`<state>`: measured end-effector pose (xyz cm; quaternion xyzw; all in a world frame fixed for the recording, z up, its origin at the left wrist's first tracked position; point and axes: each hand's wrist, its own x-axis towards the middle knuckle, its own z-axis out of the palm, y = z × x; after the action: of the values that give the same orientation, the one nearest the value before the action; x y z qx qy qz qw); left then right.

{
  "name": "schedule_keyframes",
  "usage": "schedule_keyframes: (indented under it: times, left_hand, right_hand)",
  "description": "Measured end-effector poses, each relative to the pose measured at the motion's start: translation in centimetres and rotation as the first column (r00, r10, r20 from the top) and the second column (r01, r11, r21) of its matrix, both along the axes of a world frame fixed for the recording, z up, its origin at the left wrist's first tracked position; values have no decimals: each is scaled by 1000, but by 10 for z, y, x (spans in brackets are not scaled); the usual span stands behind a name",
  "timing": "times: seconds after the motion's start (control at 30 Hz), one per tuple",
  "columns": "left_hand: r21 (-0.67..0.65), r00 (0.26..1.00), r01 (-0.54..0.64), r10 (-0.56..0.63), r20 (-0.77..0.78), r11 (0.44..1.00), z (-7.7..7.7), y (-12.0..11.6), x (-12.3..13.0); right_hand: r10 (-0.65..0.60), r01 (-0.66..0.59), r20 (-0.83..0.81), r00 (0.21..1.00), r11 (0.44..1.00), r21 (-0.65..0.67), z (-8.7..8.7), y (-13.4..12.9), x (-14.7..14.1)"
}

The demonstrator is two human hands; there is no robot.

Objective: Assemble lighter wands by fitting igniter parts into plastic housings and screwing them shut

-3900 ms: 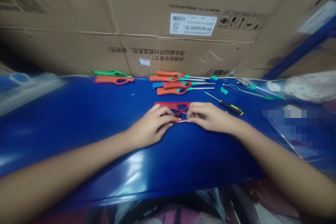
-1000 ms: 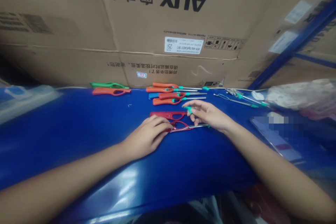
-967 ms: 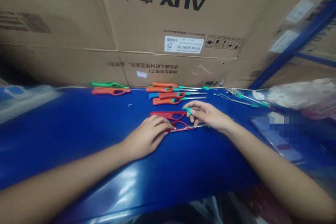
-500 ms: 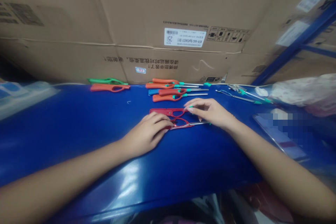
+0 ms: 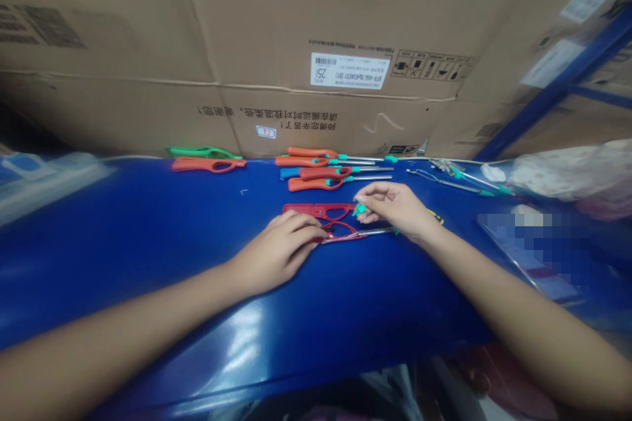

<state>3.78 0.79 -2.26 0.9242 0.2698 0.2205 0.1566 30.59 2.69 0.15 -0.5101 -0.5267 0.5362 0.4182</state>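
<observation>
In the middle of the blue table lie two red casing halves of a gas lighter. The nearer red casing half [image 5: 351,235] carries a thin metal tube [image 5: 378,232] pointing right. My left hand [image 5: 281,243] is closed over the left end of this half, its fingertips pressing there and partly hiding it. Just behind it lies the farther red casing half [image 5: 320,212]. My right hand [image 5: 395,207] pinches a small teal plastic piece, which looks like a lighter trigger [image 5: 359,210], just above the right end of the casing halves.
Several orange lighters [image 5: 316,183] with metal tubes lie behind my hands, a blue one among them. Farther left are green [image 5: 202,152] and orange lighter casings [image 5: 205,164]. Metal tubes with teal parts [image 5: 474,177] lie right. A large cardboard box [image 5: 247,26] stands behind. A phone-like slab [image 5: 533,263] lies right.
My right hand has turned a little and lifted the teal piece slightly off the casing, so more of it shows. My left hand stays in place.
</observation>
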Motion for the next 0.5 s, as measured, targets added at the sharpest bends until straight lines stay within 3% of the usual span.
schedule_keyframes:
  times: [0.2, 0.37, 0.5]
  left_hand:
    - [6, 1000, 0, 0, 7, 1000, 0, 0, 0]
    - [1, 1000, 5, -5, 15, 1000, 0, 0, 0]
    - [-18, 999, 13, -12, 44, 1000, 0, 0, 0]
  right_hand:
    - [-3, -3, -89, 996, 997, -76, -4, 3, 5]
    - [11, -10, 41, 999, 1000, -23, 2, 1, 3]
    - [98, -114, 262, 960, 992, 48, 5, -6, -2]
